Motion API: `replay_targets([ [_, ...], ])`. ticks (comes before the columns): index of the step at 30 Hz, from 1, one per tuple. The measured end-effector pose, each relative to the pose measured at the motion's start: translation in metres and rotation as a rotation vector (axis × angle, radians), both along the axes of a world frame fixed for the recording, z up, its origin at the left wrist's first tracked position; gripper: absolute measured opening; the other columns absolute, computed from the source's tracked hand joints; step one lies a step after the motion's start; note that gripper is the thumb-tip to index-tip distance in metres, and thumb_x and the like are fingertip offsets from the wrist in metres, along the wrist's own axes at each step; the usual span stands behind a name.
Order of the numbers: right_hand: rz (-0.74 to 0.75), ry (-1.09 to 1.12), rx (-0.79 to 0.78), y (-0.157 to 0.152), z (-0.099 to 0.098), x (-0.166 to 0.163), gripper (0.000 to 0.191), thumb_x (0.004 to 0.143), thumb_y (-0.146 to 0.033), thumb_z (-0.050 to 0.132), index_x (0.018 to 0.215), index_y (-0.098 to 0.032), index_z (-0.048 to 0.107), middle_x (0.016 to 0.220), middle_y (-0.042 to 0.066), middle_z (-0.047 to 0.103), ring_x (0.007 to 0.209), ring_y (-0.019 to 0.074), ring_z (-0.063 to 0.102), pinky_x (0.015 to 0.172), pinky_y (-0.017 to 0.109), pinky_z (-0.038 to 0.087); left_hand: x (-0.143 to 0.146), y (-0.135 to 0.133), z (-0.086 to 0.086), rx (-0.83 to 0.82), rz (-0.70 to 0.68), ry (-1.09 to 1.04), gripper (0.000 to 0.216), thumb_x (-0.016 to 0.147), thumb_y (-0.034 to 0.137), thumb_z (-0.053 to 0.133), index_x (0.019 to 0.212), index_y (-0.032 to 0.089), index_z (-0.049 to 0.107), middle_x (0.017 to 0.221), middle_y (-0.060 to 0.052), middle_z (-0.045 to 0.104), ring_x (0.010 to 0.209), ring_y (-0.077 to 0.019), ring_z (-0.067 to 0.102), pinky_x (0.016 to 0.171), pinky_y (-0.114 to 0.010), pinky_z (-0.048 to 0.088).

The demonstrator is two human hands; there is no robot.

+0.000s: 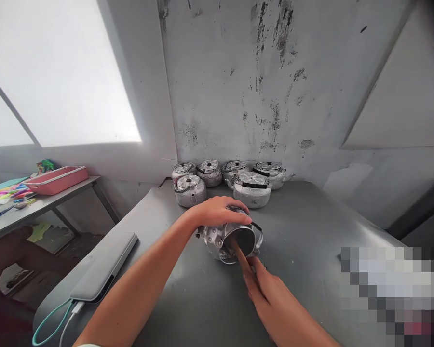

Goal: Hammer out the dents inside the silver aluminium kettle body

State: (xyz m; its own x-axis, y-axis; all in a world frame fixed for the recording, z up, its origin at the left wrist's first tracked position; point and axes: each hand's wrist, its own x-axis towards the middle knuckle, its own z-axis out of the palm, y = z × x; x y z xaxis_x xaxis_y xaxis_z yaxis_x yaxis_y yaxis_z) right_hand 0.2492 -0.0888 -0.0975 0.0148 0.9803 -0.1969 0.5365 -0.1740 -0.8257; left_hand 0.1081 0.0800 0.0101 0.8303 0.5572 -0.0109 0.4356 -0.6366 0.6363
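My left hand lies over a small aluminium kettle tipped on its side in the middle of the grey table, fingers curled over its top rim. The kettle's open mouth faces me. My right hand grips a brown stick-like tool whose tip reaches into the kettle's opening. What the tool is I cannot make out.
Several lidded aluminium kettles stand in a cluster at the table's back edge against the stained wall. A grey flat device with a teal cable lies at the left edge. A side table at far left carries a pink tray and coloured items.
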Motion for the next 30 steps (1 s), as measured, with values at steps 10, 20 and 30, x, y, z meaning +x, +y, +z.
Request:
replay_targets([
  [10,-0.088,0.214,-0.115,-0.003,0.006,-0.008,0.048,0.099,-0.059,0.026,0.12,-0.024,0.051,0.073,-0.003,0.045,0.049,0.0106,0.041,0.036,0.019,0.032,0.005,-0.007,-0.004,0.085,0.067,0.028,0.052,0.08,0.069,0.056,0.118,0.035,0.068,0.126,0.002,0.063,0.116,-0.0256,0.057,0.103,-0.034,0.041],
  [20,-0.093,0.162,-0.076,-0.003,0.014,-0.007,0.04,0.101,-0.054,0.029,0.121,-0.026,0.05,0.074,-0.002,0.053,0.053,0.0121,0.049,0.044,0.02,0.037,0.004,-0.011,0.001,0.09,0.034,0.067,0.051,0.082,0.067,0.056,0.121,0.036,0.065,0.127,0.001,0.061,0.115,-0.025,0.057,0.103,-0.035,0.04],
  [30,-0.123,0.191,-0.064,-0.004,0.007,-0.007,0.042,0.1,-0.055,0.028,0.129,-0.03,0.045,0.078,0.0,0.056,0.062,0.0148,0.053,0.04,0.018,0.035,0.002,-0.009,0.003,0.022,0.007,0.069,0.054,0.082,0.066,0.058,0.125,0.034,0.066,0.136,-0.001,0.055,0.124,-0.0266,0.053,0.106,-0.033,0.04],
])
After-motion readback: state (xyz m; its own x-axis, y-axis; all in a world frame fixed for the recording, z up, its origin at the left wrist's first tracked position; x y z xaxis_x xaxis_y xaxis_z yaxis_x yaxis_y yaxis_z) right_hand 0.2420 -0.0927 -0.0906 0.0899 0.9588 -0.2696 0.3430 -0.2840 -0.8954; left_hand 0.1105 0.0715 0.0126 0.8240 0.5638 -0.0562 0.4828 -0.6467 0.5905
